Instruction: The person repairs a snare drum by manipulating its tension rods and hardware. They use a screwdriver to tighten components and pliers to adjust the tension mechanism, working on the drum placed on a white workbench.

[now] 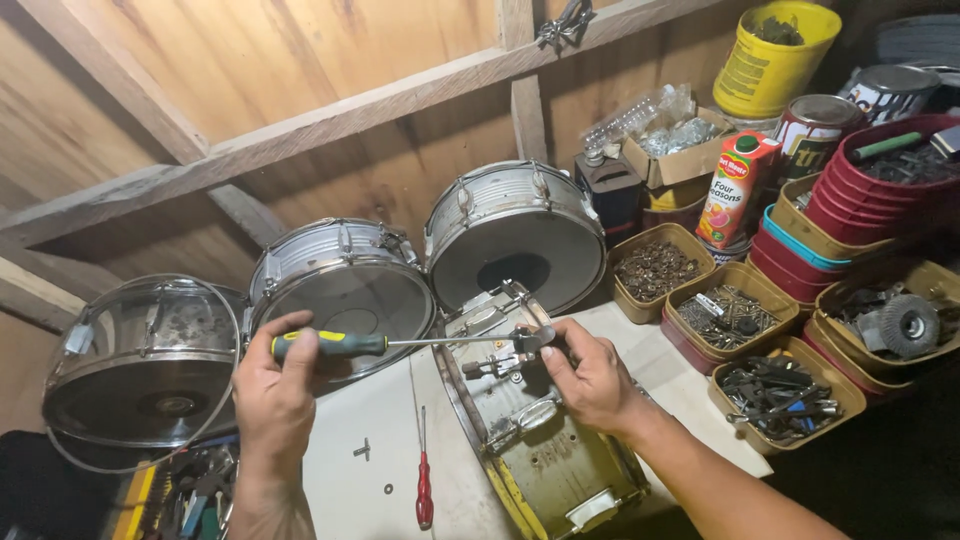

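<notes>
- Head view: the screwdriver [400, 343] lies level between the hands, its green-and-yellow grip wrapped in the left hand [275, 385], its thin steel shaft running right to a lug [528, 341] on the drum shell [530, 420]
- It looks light and stiff; the ribbed grip is the place to hold it, since the bare shaft would likely be slippery
- Right hand [595, 380] is pinched on the lug where the tip meets it, thumb and fingers closed around the small metal part
- Drum shell lies on its side on the white counter [370, 470], metal, dull and worn, with a yellowed edge; probably rigid and fairly heavy, best steadied by its rim or lugs
- A red screwdriver [424, 480] and a few small loose fittings lie on the counter just left of the shell
- Three more drums [345, 285] lean against the wooden wall behind
- To the right, well apart, tubs of hardware [725, 315], stacked red tubs [880, 180], a juice carton [735, 190], tins and a yellow bucket [775, 55]
</notes>
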